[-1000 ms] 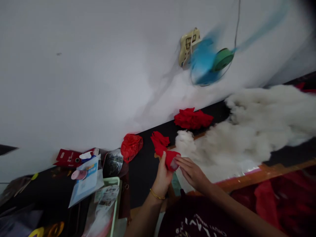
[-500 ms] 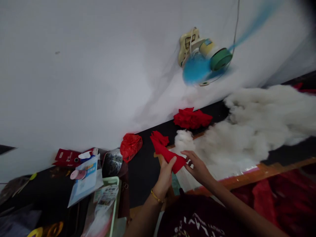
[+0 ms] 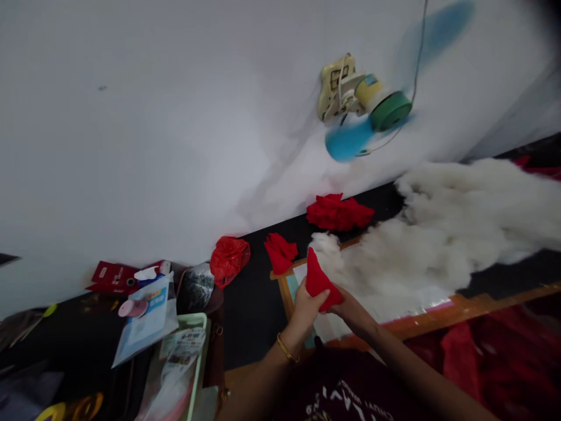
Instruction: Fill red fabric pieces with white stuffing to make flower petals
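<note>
A red cloth piece (image 3: 321,282), pointed at its upper end, is between my two hands above the table's near edge. My left hand (image 3: 308,304) grips its lower left side, thumb across the front. Against its lower right side is my right hand (image 3: 346,307), its fingers mostly hidden behind the cloth. White stuffing (image 3: 326,248) lies just beyond, joining a large fluffy heap (image 3: 421,251) on the right. Another red cloth (image 3: 280,252) rests to the left of the stuffing, and a crumpled red pile (image 3: 339,212) sits near the wall.
A spinning wall fan (image 3: 390,111) hangs above the table. On the left are a red plastic bag (image 3: 229,260), a green-rimmed basket (image 3: 199,362), a plastic sleeve (image 3: 146,318) and a pink-lidded container (image 3: 132,308). Dark red fabric (image 3: 504,356) lies at lower right.
The held red cloth has swung from pointing up-left to nearly upright, apart from the other red cloth. My right hand has moved in from its lower corner and closed around its side.
</note>
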`<state>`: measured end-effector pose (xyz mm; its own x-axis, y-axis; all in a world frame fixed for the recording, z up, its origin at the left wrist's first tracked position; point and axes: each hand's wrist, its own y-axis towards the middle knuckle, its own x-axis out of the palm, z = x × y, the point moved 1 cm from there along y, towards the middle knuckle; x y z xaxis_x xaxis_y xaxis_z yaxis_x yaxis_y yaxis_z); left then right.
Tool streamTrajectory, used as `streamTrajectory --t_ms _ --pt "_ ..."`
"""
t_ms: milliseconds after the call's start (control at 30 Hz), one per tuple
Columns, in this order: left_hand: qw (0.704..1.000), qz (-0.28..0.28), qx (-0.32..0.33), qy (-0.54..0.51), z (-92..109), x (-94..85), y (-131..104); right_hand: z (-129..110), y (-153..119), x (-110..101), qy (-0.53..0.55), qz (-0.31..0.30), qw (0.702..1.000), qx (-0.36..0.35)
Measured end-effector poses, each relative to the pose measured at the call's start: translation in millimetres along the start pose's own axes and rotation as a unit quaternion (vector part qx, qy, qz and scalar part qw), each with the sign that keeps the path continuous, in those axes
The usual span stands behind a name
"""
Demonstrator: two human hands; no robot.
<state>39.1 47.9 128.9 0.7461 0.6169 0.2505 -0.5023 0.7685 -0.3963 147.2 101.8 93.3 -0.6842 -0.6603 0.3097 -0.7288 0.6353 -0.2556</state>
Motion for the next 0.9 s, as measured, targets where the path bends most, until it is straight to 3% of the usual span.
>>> streamTrajectory --t_ms 100,233,333,433,633,733,900 --pt "0.999 0.048 0.013 -0.004 0.6 -3.1 2.4 8.8 -2.8 -26.8 -0.069 0.044 0.996 0.029" --pt "0.999 0.017 -0.03 -0.006 -0.6 -5.2 2.8 -6.3 -5.3 -49.1 -0.147 0.111 0.983 -0.016" --pt "0.998 -0.011 -0.062 -0.017 -2.7 -3.7 1.7 -20.9 -2.3 -37.6 -0.173 0.081 0.981 -0.04" --pt "0.993 -0.033 -0.099 -0.058 -1.7 -1.1 -0.7 -18.7 3.0 -17.0 -0.206 0.062 0.974 -0.068" --pt "0.972 -0.01 -0.118 -0.204 8.6 2.9 -8.1 3.0 11.8 -0.4 -0.238 0.174 0.946 -0.134" --pt "0.965 0.005 -0.109 -0.237 9.2 2.4 -8.4 -0.6 19.1 1.8 -0.252 0.178 0.939 -0.151" --pt "0.969 0.053 -0.141 -0.196 -3.3 -6.9 -1.1 -12.5 22.2 7.2 -0.304 0.185 0.915 -0.188"
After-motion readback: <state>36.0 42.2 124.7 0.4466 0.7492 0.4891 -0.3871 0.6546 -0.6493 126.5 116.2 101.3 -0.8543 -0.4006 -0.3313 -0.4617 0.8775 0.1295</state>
